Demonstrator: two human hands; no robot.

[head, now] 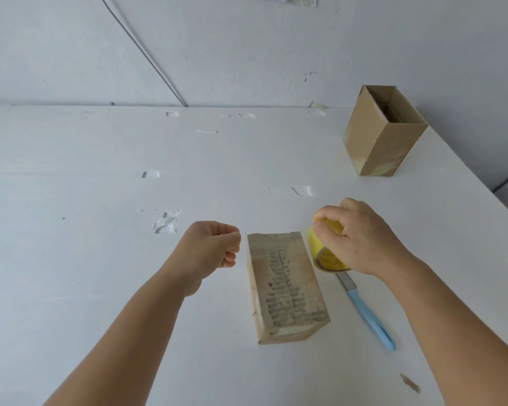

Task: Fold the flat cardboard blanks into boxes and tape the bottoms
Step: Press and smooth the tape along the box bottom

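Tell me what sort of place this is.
Probably a makeshift box-packing bench: a white table scarred by peeled tape, two cardboard boxes, a tape roll and a knife.

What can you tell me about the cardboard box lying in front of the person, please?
The cardboard box is brown, narrow and long, and rests on the white table with its taped face up. Clear tape covers the centre seam, wrinkled into rib-like creases. It sits between the two hands; neither touches it. The yellow tape roll and a blue-handled knife lie just to its right.
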